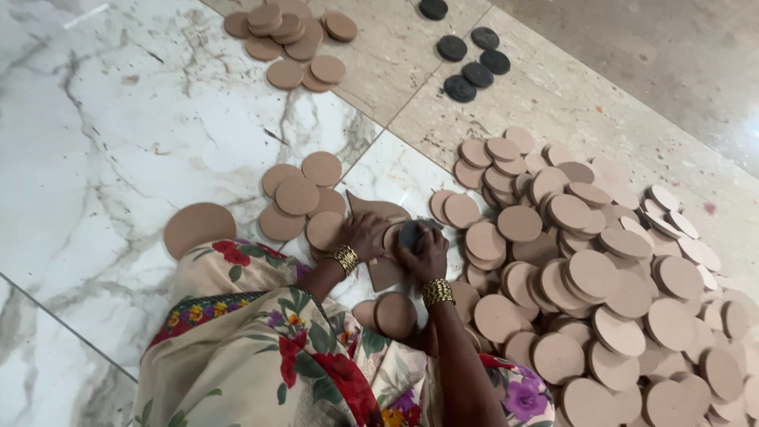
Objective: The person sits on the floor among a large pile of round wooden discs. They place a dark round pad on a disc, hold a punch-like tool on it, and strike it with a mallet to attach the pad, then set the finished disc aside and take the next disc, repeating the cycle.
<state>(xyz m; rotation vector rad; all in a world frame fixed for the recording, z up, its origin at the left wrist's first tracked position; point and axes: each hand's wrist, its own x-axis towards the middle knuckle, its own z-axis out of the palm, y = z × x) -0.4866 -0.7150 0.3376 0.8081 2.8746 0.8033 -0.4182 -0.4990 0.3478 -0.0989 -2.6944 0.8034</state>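
Marble floor (95,158), white with grey veins, carries everything, and the person sits on it in a flowered sari. Her right hand (427,251) is closed over a small dark pad (411,234), pressing it down on a brown board cutout (385,269); the left hand (365,233) lies curled on the cutout's upper part, pinning it flat. The cutout rests on the floor just ahead of her knees, between the two hands. Its shape is irregular, with a pointed corner toward the upper left, and its long axis seems to run from that corner down toward her lap, though the hands hide much of it. A risk, as I judge it: the marble is smooth, so a hard push with the pad could make the cutout slide or turn under the left hand. Discs (296,196) lie touching its left edge and could be knocked apart. To the right, a big disc heap (601,277) sits near her right forearm; a wide elbow swing could spill it. Black discs (474,55) and another brown pile (292,35) lie well apart, farther up.
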